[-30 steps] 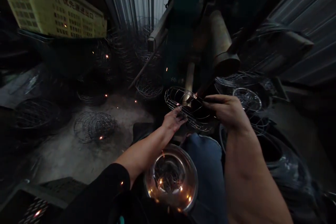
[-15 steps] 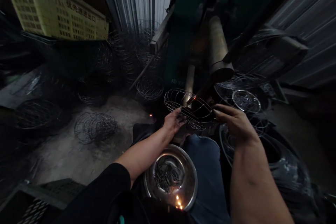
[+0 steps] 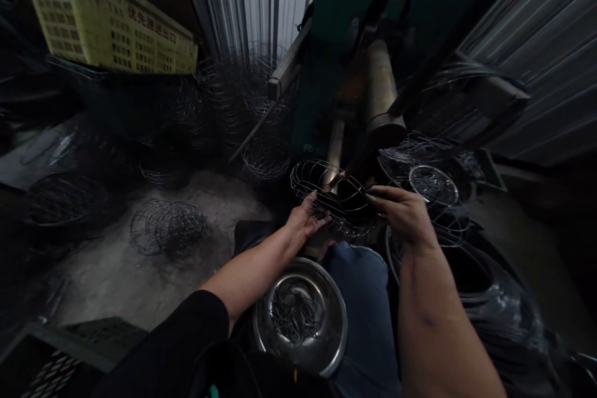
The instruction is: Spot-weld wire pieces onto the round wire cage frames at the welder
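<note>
An oval wire basket (image 3: 310,177) is held in front of me against the tip of a welding machine (image 3: 379,96). My left hand (image 3: 305,217) grips the basket's near rim from below left. On the right side, my right hand (image 3: 403,214) pinches the basket's wires with its fingers closed. A faint glow shows where the machine's tip meets the wire. A steel bowl (image 3: 333,348) with small wire pieces rests on my lap, below my left forearm.
Several finished wire baskets (image 3: 168,224) lie on the concrete floor at left, and more are stacked at the back (image 3: 265,158). Wire rings and frames (image 3: 433,183) pile at right. A yellow printed board (image 3: 107,22) leans at upper left. Corrugated metal walls stand behind.
The sparks that scattered over the floor and bowl have died out. Both hands have turned the basket slightly at the welding tip and shifted a little down.
</note>
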Tool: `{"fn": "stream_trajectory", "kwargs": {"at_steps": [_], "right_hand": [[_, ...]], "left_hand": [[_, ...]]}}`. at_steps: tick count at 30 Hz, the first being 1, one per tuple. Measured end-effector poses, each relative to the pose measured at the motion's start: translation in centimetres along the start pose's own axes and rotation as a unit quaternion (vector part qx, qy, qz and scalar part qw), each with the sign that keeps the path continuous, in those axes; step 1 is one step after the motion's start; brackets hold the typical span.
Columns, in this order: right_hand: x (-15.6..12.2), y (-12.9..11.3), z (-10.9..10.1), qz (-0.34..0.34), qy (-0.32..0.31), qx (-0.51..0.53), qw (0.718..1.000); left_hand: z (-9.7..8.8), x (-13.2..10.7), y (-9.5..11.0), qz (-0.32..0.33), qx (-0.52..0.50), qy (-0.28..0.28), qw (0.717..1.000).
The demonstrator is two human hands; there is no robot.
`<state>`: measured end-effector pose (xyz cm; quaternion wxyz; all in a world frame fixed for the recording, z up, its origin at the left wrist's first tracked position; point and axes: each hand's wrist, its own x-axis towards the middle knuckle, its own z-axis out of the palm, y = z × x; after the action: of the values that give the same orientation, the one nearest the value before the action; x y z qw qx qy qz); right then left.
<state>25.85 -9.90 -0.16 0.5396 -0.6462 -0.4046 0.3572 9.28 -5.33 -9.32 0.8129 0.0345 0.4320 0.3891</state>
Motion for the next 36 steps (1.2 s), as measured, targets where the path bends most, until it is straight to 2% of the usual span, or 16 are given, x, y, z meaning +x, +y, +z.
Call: {"fn": "stream_trajectory", "kwargs": {"at_steps": [2, 4, 5, 6, 7, 8, 10, 11, 12, 14, 16, 18, 23, 26, 31, 36], "right_hand": [[-0.3, 0.5, -0.5, 0.001, 0.008, 0.020, 1.000], [-0.9, 1.5, -1.5, 0.008, 0.016, 0.040, 0.999], [-1.1, 2.3, -2.1, 0.017, 0.017, 0.047, 0.999], [-1.4, 3.1, -2.7, 0.032, 0.013, 0.053, 0.998], [-1.6, 3.9, -3.3, 0.049, 0.007, 0.059, 0.997], [-1.8, 4.7, -3.7, 0.064, 0.002, 0.068, 0.996], [-2.1, 6.1, -4.1, 0.079, 0.006, 0.092, 0.993], [-2.3, 6.5, -4.1, 0.080, 0.016, 0.105, 0.991], [-2.5, 6.7, -3.9, 0.079, 0.030, 0.116, 0.990], [-3.1, 6.4, -3.2, 0.079, 0.051, 0.126, 0.988], [-3.7, 5.6, -2.3, 0.077, 0.052, 0.122, 0.988], [-4.3, 4.5, -1.4, 0.061, 0.040, 0.106, 0.992], [-3.8, 2.3, 0.5, 0.031, 0.013, 0.073, 0.997], [-2.7, 1.6, 1.0, 0.022, 0.021, 0.073, 0.997], [-1.6, 1.2, 1.3, 0.005, 0.067, 0.078, 0.995], [-1.7, 1.4, 0.9, 0.017, 0.062, 0.085, 0.994]], "left_hand": [[-0.6, -0.2, 0.1, -0.006, 0.045, -0.015, 0.999], [-1.7, -0.9, 0.3, 0.003, 0.138, -0.027, 0.990], [-2.3, -1.4, 0.4, 0.045, 0.197, -0.031, 0.979], [-3.0, -1.9, 0.5, 0.119, 0.257, -0.032, 0.959], [-3.6, -2.3, 0.6, 0.223, 0.312, -0.036, 0.923], [-4.2, -2.6, 0.6, 0.331, 0.361, -0.044, 0.871], [-4.7, -2.8, 0.4, 0.486, 0.445, -0.085, 0.747], [-4.8, -2.5, 0.3, 0.519, 0.482, -0.108, 0.698], [-4.8, -2.2, 0.1, 0.531, 0.513, -0.126, 0.662], [-4.5, -1.1, -0.4, 0.533, 0.548, -0.142, 0.628], [-4.2, -0.2, -0.8, 0.536, 0.548, -0.134, 0.628], [-4.0, 0.2, -1.0, 0.538, 0.530, -0.128, 0.643], [-3.6, -0.8, -0.8, 0.514, 0.444, -0.155, 0.718], [-2.9, -1.4, -0.2, 0.501, 0.387, -0.151, 0.759], [-1.8, -1.0, 0.4, 0.477, 0.364, -0.148, 0.786], [-2.1, -1.4, -0.6, 0.453, 0.359, -0.137, 0.804]]}}
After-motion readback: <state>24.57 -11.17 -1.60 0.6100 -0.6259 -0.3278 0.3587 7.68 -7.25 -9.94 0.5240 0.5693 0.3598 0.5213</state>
